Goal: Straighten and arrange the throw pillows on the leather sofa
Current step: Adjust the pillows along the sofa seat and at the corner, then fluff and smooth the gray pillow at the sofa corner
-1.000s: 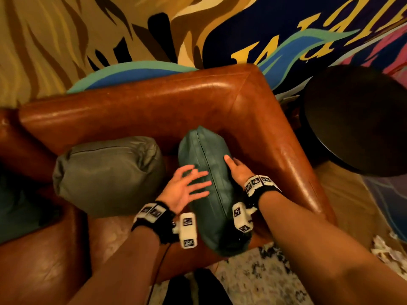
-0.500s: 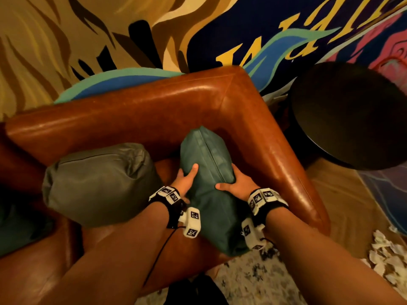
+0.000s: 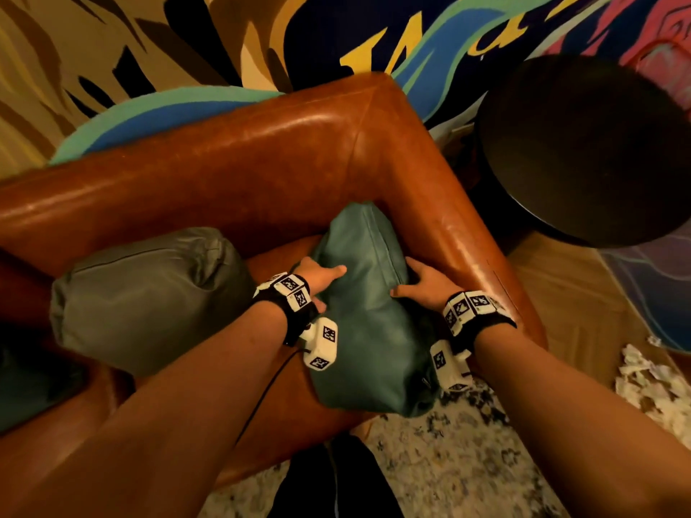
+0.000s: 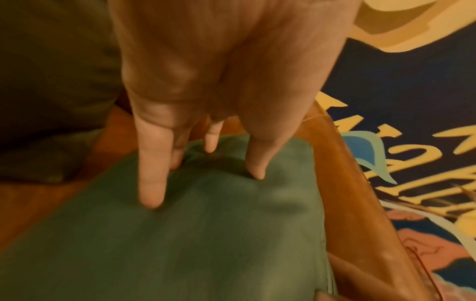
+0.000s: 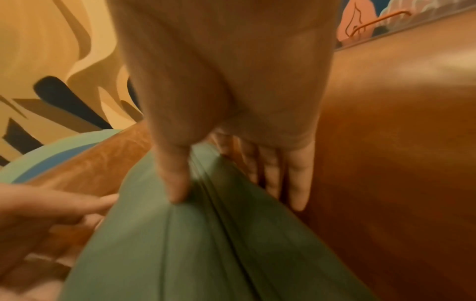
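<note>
A teal pillow stands on edge in the corner of the brown leather sofa, close along the right armrest. My left hand holds its left side, thumb over the top edge, and its fingers dent the fabric. My right hand grips the right side. Its thumb digs into the top, while its fingers reach down between pillow and armrest. A grey-green pillow lies untouched against the backrest to the left.
A dark round side table stands just beyond the right armrest. A dark cushion shows at the left edge. A patterned rug and crumpled white paper lie on the floor. A painted mural covers the wall behind.
A second ago both hands lay flat on the teal pillow. They have since clasped it from both sides and moved up its length toward the sofa's corner.
</note>
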